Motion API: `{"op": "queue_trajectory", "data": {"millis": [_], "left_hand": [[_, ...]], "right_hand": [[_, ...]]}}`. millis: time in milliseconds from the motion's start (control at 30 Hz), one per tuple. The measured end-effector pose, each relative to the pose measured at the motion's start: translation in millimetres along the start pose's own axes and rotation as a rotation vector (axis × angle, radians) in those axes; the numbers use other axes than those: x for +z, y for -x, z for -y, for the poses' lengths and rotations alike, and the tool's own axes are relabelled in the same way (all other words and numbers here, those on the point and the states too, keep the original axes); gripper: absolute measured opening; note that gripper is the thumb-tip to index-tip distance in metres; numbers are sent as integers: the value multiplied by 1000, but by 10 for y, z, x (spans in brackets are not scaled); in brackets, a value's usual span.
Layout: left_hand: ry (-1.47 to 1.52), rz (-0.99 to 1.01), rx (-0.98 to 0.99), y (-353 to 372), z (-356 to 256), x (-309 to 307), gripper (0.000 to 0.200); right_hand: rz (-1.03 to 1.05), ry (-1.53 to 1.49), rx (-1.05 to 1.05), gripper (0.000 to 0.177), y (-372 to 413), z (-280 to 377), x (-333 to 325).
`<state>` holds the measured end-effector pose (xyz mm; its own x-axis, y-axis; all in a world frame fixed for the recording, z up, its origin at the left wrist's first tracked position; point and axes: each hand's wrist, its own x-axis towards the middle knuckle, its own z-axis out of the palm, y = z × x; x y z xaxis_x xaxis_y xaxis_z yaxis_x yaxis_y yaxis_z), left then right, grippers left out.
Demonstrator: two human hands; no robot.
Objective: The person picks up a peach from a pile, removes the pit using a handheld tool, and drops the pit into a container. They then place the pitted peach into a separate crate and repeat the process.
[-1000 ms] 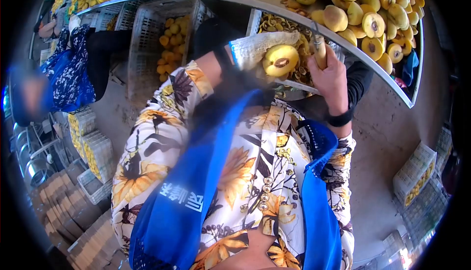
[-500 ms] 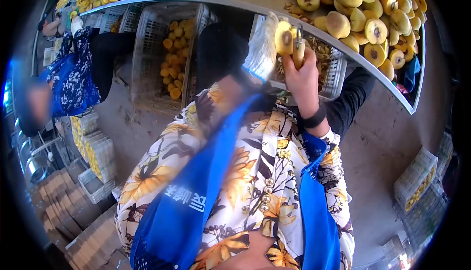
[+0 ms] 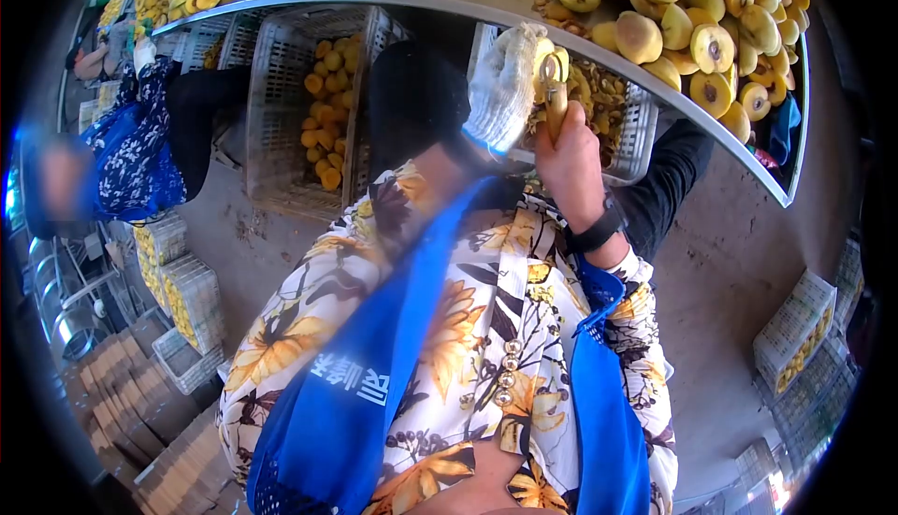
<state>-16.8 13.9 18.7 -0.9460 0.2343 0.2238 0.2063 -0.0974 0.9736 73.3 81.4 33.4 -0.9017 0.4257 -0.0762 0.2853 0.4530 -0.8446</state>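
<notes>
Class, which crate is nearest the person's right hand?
The crate holding brownish scraps, which the right hand partly overlaps in view. The others, including the crate of orange fruit, stand farther off.

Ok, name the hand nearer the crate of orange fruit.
Left. The gloved left hand is right of the crate, across a dark trouser leg; the right hand, holding a tool, is farther right.

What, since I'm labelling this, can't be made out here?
In the head view:
Left hand: fingers covered by its glove.
Held fruit: partly hidden by tool.
Lower crate: contents partly behind right hand.
Piled fruit: cut off by top edge.
Co-worker: head blurred.
</notes>
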Motion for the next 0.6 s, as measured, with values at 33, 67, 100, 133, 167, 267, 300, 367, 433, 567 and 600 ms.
{"op": "queue_trajectory", "data": {"millis": [33,67,100,133,167,267,300,367,433,567,600], "left_hand": [[-9,11,-10,4,13,3,18],[-19,22,-19,5,18,7,18],[0,46,-86,-8,-43,-22,18],[-3,98,-147,-46,-94,-51,18],[-10,151,-207,-84,-144,-81,18],[-92,431,-203,-250,-171,-208,20],[-117,545,-95,-310,-110,-250,21],[-149,564,55,-359,-20,-272,25],[-357,499,376,-384,-29,-300,28],[202,31,-345,-59,-257,-58,30],[288,4,-395,-58,-204,-68,33]], "right_hand": [[-5,-18,2,17,17,9,9],[-12,-38,4,17,28,18,18],[26,-43,22,17,42,41,12],[63,-48,40,16,43,70,-16],[99,-52,57,16,40,81,-37],[161,-47,49,18,61,47,-56],[146,2,-52,17,67,-4,-48],[117,100,-259,16,26,-59,-20],[235,-320,93,12,5,25,-43],[366,-699,417,7,-21,246,-54],[379,-737,445,6,-3,243,-36]]}}
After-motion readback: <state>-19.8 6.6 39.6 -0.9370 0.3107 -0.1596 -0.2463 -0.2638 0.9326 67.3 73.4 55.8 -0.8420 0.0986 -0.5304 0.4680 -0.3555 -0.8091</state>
